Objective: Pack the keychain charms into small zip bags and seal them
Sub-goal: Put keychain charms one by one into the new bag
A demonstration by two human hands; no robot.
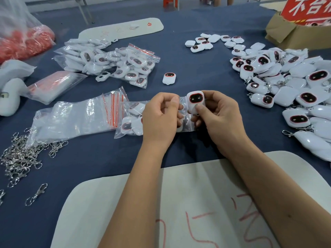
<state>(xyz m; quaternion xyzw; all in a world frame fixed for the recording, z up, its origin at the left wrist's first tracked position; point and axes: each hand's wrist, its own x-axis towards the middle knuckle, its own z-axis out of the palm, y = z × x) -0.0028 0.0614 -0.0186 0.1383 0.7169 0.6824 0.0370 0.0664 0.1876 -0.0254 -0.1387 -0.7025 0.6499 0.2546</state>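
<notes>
A white charm with a dark face ringed in red sits at the mouth of a small clear zip bag, held up just over the blue table; the right hand pinches the charm with thumb and fingers, and the left hand pinches the open edge of the bag, which already has more charms inside. A big pile of loose charms lies to the right, filled bags lie further back on the left, and empty zip bags and metal clips lie on the near left
</notes>
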